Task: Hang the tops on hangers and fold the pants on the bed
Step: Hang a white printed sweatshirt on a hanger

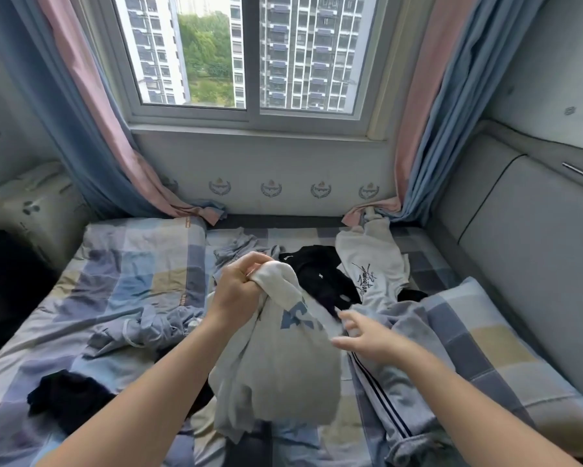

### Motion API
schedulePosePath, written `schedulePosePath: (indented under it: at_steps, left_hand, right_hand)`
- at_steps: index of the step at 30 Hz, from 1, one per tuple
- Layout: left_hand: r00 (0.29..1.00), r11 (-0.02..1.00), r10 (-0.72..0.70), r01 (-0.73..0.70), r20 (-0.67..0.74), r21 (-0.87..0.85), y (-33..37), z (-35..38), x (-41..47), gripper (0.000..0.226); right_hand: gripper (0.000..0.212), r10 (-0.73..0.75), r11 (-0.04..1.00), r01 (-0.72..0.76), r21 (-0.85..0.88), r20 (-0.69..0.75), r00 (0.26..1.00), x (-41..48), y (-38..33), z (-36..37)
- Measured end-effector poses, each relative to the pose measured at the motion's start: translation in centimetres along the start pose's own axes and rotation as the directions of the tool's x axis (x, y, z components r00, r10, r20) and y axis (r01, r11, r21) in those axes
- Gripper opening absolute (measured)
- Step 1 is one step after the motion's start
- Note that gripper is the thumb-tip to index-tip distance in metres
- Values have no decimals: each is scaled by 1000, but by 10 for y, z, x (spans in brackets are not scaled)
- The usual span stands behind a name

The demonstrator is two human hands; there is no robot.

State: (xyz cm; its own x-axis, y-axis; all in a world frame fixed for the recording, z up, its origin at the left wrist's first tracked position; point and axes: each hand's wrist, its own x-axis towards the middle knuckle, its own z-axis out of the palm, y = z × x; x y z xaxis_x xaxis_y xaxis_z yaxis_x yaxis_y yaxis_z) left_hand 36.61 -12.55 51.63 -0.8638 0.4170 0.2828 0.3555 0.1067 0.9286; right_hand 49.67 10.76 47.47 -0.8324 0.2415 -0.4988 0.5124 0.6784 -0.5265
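left hand (237, 288) is clenched round a bunched fistful of the pale top (283, 375) with blue lettering, holding it up so the rest hangs in a loose bag over the middle of the bed (131, 264). right hand (360, 335) is spread wide, holding nothing, at the top's right edge. it is blurred, so whether the fingertips touch the cloth i cannot tell.

just beside that hand lie the striped grey pants (384, 399), with a black garment (320, 274) and a white sweatshirt (370, 264) with a script print beyond, all close together.

the step looks like opening the top out to find its shoulders or neck. the risk lies in the grip: it holds a wad, not a seam, so the top may stay twisted and the neck opening hard to find. the spread hand could also catch the pants or the black garment along with the top, since they lie so near. the hanging hem may drag the heap about if the top is swung. no hanger shows anywhere in view, so one must be fetched while the top is held or set down.
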Motion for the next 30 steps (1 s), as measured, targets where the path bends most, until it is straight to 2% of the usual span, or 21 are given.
schedulePosePath:
  at_steps: [3,5,7,10,11,13,15,17,18,20,22,24,25,27,29,30]
  left_hand:
    - [999,997,37,-38,15,67,4,1,-1,36]
    - [996,991,76,-80,42,105,12,2,0,22]
    - [991,986,95,-107,93,131,21,2,3,13]
    - [988,980,83,-105,131,171,23,-3,8,16]
    - [991,982,58,-79,124,169,20,-8,10,15]
    - [993,988,-42,25,109,154,7,-22,11,13]
    - [976,958,-194,166,101,233,-11,-34,7,17]
    - [910,881,-402,354,103,315,-28,-34,-1,20]
    - [836,813,-539,486,101,320,-35,-30,-7,28]
    - [597,609,-791,746,134,270,-43,-24,-20,60]
    - [383,444,-877,878,291,182,-53,-21,-28,89]
    - [255,297,-837,955,484,10,-58,-17,-27,104]
    - [223,228,-807,972,547,-59,-57,-15,-25,102]
    - [229,197,-777,973,587,-120,-49,-6,-20,71]
    - [316,265,-777,949,545,-172,-43,5,-14,30]
    - [376,306,-776,926,506,-219,-40,10,-11,17]
  right_hand:
    - [107,-293,942,296,161,-41,955,-5,-32,-1]
    - [111,-415,874,414,256,-53,908,-5,-55,4]
    - [98,-468,812,469,348,-94,879,-2,-75,12]
    - [42,-447,799,498,336,-223,867,6,-89,13]
    - [31,-449,792,509,338,-244,860,8,-89,13]
    - [24,-421,766,501,403,-273,865,13,-84,13]
    - [20,-376,708,482,516,-302,876,13,-79,14]
    - [20,-350,648,470,599,-314,882,9,-76,11]
    - [21,-356,628,472,618,-311,881,5,-76,8]
    - [26,-411,585,491,646,-285,866,-4,-77,1]
    - [32,-482,556,510,656,-245,841,-16,-81,-4]
    - [37,-545,548,521,654,-194,816,-27,-84,-7]
    - [39,-570,541,521,660,-167,805,-32,-84,-9]
    - [44,-602,527,519,673,-135,787,-41,-83,-12]
    - [47,-615,517,523,677,-130,777,-47,-80,-16]
    - [47,-621,517,531,671,-133,772,-49,-77,-17]
